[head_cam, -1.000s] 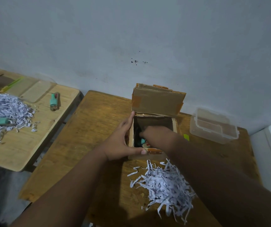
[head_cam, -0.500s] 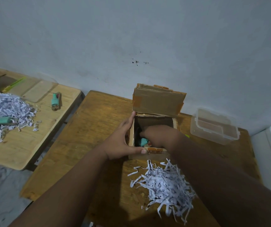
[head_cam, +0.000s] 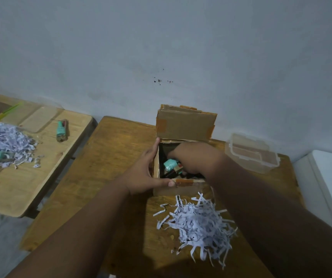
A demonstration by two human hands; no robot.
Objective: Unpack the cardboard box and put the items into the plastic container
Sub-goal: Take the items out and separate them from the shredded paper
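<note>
Head view: looks down on a wooden tabletop (head_cam: 109, 157) set against a pale wall (head_cam: 161, 47).
shredded paper (head_cam: 197, 223): loose white heap on the tabletop, nearer than both grips.
left grip (head_cam: 145, 173): spread wide around the near left corner of the cardboard box (head_cam: 183, 127), fingers straight along the outside of its left wall, thumb laid along its near rim; nothing pinched.
right grip (head_cam: 193, 159): dipped into the open box just right of the left grip, fingers turned down and hidden; cannot tell whether they have closed on anything.
teal item (head_cam: 170, 164): inside the box, between the two grips, tilted, touching the right grip's thumb side.
box flap: stands upright beyond both grips.
plastic container (head_cam: 253, 153): clear, on the tabletop, right of and beyond the right grip, apart from it.
side tabletop (head_cam: 46, 173): far left of the left grip, carrying more shreds.
</note>
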